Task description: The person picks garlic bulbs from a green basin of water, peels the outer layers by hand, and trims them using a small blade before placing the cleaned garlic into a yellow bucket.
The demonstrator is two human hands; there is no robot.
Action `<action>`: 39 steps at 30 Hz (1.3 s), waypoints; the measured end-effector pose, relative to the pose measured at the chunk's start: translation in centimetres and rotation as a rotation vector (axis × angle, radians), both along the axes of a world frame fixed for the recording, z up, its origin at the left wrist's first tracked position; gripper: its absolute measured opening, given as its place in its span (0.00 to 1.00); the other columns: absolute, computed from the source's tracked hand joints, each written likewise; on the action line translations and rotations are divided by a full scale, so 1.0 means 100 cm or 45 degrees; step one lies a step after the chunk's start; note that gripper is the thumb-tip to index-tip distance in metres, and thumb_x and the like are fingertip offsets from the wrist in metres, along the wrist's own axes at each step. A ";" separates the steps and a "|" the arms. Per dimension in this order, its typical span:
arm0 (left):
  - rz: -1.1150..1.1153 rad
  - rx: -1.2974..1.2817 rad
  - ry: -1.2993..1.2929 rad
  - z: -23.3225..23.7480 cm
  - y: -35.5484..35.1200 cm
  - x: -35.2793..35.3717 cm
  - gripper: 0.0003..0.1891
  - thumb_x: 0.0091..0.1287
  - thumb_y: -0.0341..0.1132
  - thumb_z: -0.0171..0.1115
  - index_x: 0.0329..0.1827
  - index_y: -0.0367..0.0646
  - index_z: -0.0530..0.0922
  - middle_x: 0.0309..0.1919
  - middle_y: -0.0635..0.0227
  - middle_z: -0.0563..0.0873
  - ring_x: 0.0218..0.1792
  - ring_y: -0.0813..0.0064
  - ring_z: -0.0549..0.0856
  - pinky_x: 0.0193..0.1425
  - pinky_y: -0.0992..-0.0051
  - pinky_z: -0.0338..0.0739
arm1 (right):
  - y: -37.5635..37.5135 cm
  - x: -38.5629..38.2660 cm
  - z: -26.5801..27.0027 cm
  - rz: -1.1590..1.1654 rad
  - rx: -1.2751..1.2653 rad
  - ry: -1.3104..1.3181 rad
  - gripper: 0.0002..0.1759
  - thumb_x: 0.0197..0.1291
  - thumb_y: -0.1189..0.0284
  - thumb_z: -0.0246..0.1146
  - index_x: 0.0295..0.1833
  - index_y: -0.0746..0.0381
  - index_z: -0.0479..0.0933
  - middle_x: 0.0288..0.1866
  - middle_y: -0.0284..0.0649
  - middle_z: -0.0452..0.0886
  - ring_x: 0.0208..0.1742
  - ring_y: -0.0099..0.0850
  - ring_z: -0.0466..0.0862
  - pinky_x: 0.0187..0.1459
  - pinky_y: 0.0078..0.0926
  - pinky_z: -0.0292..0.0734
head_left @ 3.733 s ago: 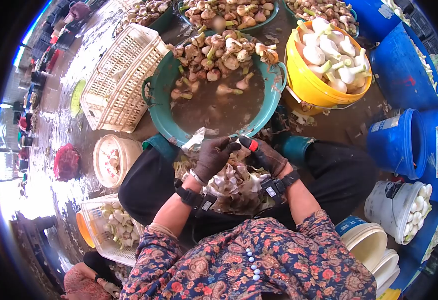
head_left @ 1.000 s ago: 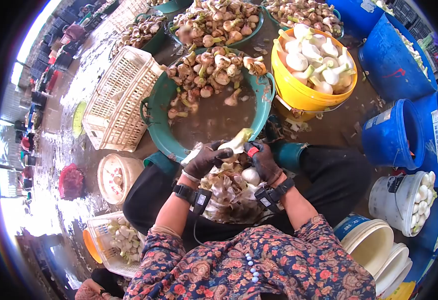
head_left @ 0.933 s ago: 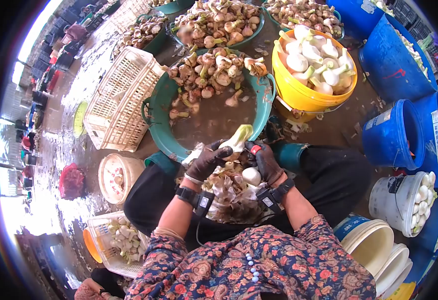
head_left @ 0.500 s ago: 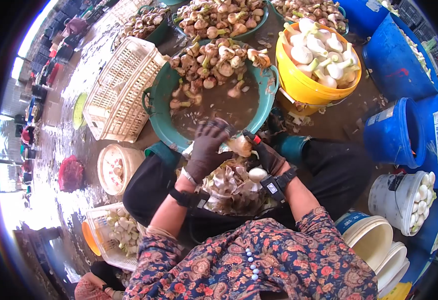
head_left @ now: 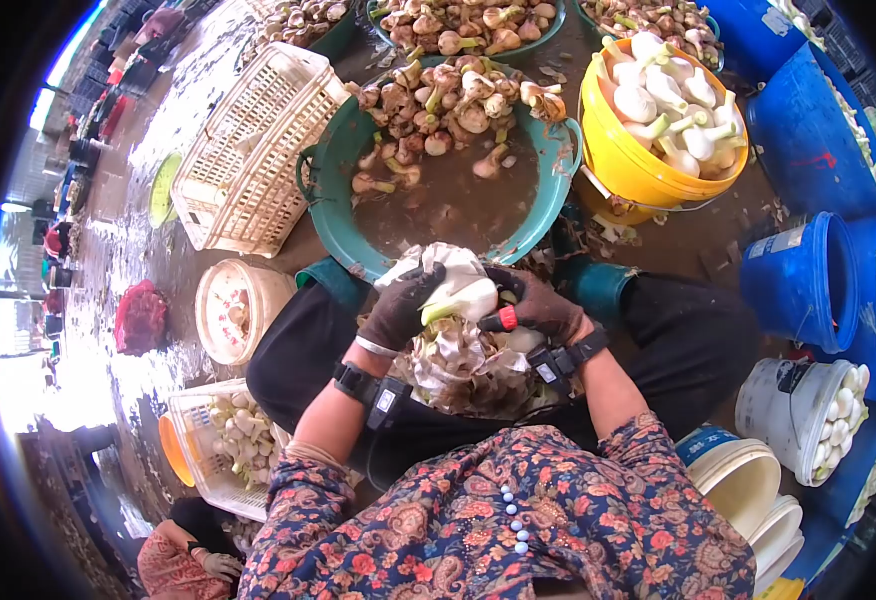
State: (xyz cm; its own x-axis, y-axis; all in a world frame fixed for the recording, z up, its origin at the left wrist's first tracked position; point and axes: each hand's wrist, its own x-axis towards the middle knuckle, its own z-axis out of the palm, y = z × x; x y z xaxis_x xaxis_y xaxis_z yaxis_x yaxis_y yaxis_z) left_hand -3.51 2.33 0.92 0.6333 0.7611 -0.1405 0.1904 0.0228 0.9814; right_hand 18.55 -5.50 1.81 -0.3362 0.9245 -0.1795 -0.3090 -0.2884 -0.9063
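Note:
Both of my hands wear dark brown gloves and meet above my lap. My left hand point(head_left: 403, 308) is closed around a garlic bulb point(head_left: 473, 300), white with a short green stem pointing left. Pale, loose-looking skin point(head_left: 438, 262) shows at the top of that hand. My right hand point(head_left: 548, 308) is wrapped round a small tool with a red and black end point(head_left: 501, 320), close against the bulb's right side; its working part is hidden. Below the hands lies a heap of papery garlic skins point(head_left: 468, 365). A green tub point(head_left: 330, 225) with unpeeled garlic point(head_left: 458, 100) and murky water stands just ahead.
To the right of the tub is a yellow bucket point(head_left: 608, 150) full of white bulbs. Blue buckets point(head_left: 783, 275) and a white bucket of garlic point(head_left: 773, 400) line the right. White crates point(head_left: 248, 150) and a round pail point(head_left: 220, 315) stand left. Another person's gloved hand point(head_left: 220, 566) shows lower left.
The brownish bulb between my hands has given way to a clean white surface. My left hand has turned and lowered slightly. The view has shifted, so the tub sits further right and higher.

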 end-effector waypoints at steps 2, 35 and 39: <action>-0.118 0.837 0.206 -0.002 -0.006 -0.005 0.18 0.60 0.29 0.63 0.54 0.34 0.75 0.50 0.55 0.81 0.52 0.62 0.80 0.59 0.68 0.72 | -0.002 -0.006 -0.007 -0.095 0.230 -0.343 0.37 0.43 0.70 0.71 0.63 0.64 0.69 0.52 0.42 0.79 0.53 0.29 0.78 0.56 0.26 0.70; -0.024 -1.287 -0.571 -0.049 -0.010 0.072 0.30 0.67 0.56 0.50 0.63 0.43 0.67 0.58 0.62 0.74 0.49 0.72 0.80 0.50 0.66 0.77 | 0.023 -0.002 -0.055 -0.935 -0.482 0.725 0.21 0.66 0.55 0.51 0.46 0.62 0.74 0.40 0.37 0.80 0.41 0.30 0.81 0.46 0.29 0.78; 0.026 -1.723 -1.159 -0.004 -0.012 0.091 0.26 0.67 0.54 0.50 0.60 0.44 0.69 0.55 0.63 0.77 0.55 0.67 0.77 0.62 0.65 0.69 | 0.025 -0.021 -0.047 -1.078 0.369 -0.698 0.11 0.58 0.72 0.64 0.44 0.64 0.76 0.43 0.36 0.79 0.40 0.25 0.78 0.44 0.26 0.74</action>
State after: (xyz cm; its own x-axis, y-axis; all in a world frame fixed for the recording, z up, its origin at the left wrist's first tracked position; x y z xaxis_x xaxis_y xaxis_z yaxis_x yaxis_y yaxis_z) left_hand 5.62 1.16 0.54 0.8679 0.4093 -0.2815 -0.4194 0.9074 0.0262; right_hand 16.43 -2.98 -2.84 0.5011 0.8516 0.1541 0.1652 0.0807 -0.9830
